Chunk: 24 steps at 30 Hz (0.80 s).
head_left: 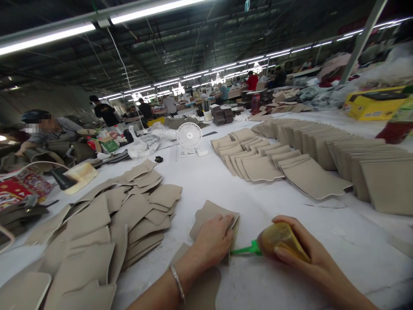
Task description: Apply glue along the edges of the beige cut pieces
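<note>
My left hand [213, 239] presses on a taupe cut panel [208, 213], its fingers curled at the panel's right edge. Part of that panel is hidden beneath the hand. Wrapped around an amber squeeze bottle [280, 242] is my right hand [300, 245]. The bottle lies tilted on its side, and its green nozzle [247, 249] points left at the panel's edge, close to my left fingers. Another taupe panel [206, 288] lies under my left wrist, partly covered by the forearm.
Loose taupe panels [129, 215] are heaped on the left of the white table [258, 284]. Overlapping rows of panels [309, 172] stretch along the right. A small white fan [189, 135] stands ahead, a yellow box [371, 104] at far right. A person [48, 129] works at the left.
</note>
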{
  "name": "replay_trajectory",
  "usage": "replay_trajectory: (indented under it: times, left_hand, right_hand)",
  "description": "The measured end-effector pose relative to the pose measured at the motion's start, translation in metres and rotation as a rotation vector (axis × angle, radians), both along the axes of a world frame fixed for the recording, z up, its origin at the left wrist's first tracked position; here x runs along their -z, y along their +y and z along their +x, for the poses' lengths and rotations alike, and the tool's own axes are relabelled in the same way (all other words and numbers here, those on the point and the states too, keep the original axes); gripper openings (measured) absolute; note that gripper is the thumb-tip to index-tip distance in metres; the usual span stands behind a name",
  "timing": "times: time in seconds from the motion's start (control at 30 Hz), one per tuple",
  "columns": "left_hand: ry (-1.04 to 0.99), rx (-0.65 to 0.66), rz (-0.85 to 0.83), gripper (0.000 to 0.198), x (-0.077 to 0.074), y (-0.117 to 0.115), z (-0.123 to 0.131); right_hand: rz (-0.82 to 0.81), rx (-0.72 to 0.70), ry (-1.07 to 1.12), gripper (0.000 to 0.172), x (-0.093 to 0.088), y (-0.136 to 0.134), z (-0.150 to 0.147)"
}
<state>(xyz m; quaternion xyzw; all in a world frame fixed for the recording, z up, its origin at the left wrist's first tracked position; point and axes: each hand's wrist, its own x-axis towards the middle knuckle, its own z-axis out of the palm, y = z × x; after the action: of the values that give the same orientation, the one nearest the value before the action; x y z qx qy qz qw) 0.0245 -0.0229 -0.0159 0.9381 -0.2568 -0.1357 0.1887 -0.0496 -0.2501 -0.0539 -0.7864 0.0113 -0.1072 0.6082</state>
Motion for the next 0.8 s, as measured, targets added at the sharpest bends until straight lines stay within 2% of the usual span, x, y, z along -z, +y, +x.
replay_trajectory:
  times: [0.1,0.3,0.5,0.67,0.8]
  left_hand:
    - [-0.009,0.002,0.011,0.048,-0.001,0.0,0.0]
    - [0.0,0.016,0.038,0.047,-0.004,-0.003,0.0]
    - [0.003,0.029,0.033,0.048,-0.002,-0.002,0.003]
    - [0.023,0.028,0.023,0.05,-0.004,-0.002,0.003]
    - [0.022,0.027,-0.004,0.049,-0.002,-0.002,0.002]
  right_hand:
    - [0.036,0.008,0.006,0.045,0.0,0.002,0.001]
    - [-0.129,0.141,-0.038,0.058,0.003,-0.023,0.027]
    - [-0.072,-0.016,0.001,0.052,0.004,-0.022,0.024]
    - [-0.125,0.133,-0.04,0.059,0.002,-0.024,0.033]
    - [-0.128,0.1,-0.018,0.057,0.001,-0.023,0.03]
